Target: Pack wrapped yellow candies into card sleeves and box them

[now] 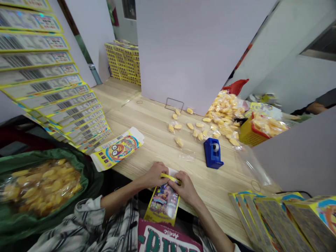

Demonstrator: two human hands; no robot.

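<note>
Both of my hands are closed on the top end of a yellow printed carton (163,206), which rests against my lap at the table's near edge. My left hand (156,175) grips the yellow end flap from the left. My right hand (184,186) pinches the same flap from the right, with the thumb across the top of the carton. A white inner flap shows between my hands. Left of them on the table lies a flat, unfolded carton (122,148) with a cartoon face. A blue tape dispenser (213,154) stands ahead and to the right.
Wrapped yellow pieces (225,108) are heaped at the back right, beside a yellow basket (250,133). A green sack (90,175) of similar pieces is at left. Cartons stack high at left (60,94) and stand at right (273,217). A wire stand (174,104) fronts the white partition (183,52).
</note>
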